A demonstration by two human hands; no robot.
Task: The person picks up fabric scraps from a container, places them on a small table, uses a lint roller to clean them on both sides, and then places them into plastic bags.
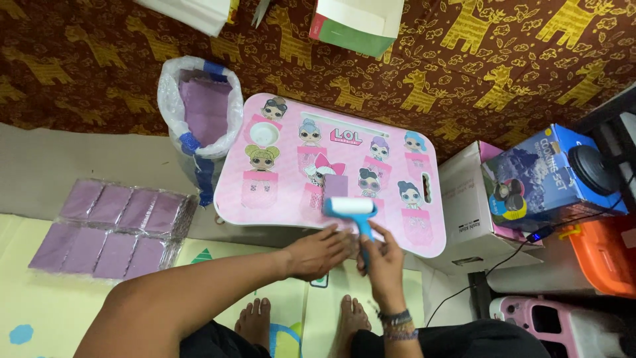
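A small pink lap table (278, 195) printed with cartoon dolls stands in front of me. On it lies a purple square piece (336, 185). My right hand (383, 257) grips the blue handle of a lint roller (350, 207), whose white roll rests on the table just below the purple piece. Fingers apart, my left hand (318, 253) lies flat at the table's near edge, beside the roller handle, holding nothing.
A clear plastic bag (201, 109) of purple pieces stands left of the table. Packs of purple squares (112, 229) lie on the floor at left. Cardboard boxes (472, 212), a blue box (550, 179) and an orange bin (606, 255) crowd the right. My bare feet (301, 321) show below.
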